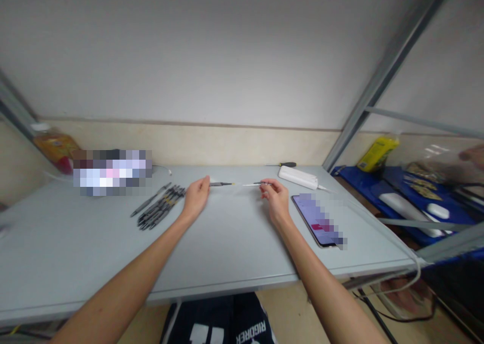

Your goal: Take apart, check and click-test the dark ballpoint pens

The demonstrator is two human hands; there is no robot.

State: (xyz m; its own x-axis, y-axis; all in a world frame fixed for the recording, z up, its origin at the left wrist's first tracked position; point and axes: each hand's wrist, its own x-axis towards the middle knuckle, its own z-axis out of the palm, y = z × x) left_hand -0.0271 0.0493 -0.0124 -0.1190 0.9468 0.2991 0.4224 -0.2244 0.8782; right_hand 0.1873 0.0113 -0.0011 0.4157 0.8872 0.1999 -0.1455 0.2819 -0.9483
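Note:
My left hand (197,198) is closed around a slim grey pen barrel (221,184) that points right and has a yellowish end. Facing it across a small gap, my right hand (276,198) pinches a dark pen part with a thin white pen refill (250,185) pointing left. The two pieces are apart, held in line above the table. Left of my left hand lies a bundle of grey pens (161,210), some with yellowish bands. One single pen (150,200) rests beside the bundle.
A phone (315,220) lies right of my right hand, behind it a white power strip (298,177) with a cable and a screwdriver (288,164). A bottle (56,145) and a blurred-out bright object (112,173) stand at left. A metal frame (350,120) borders the right side.

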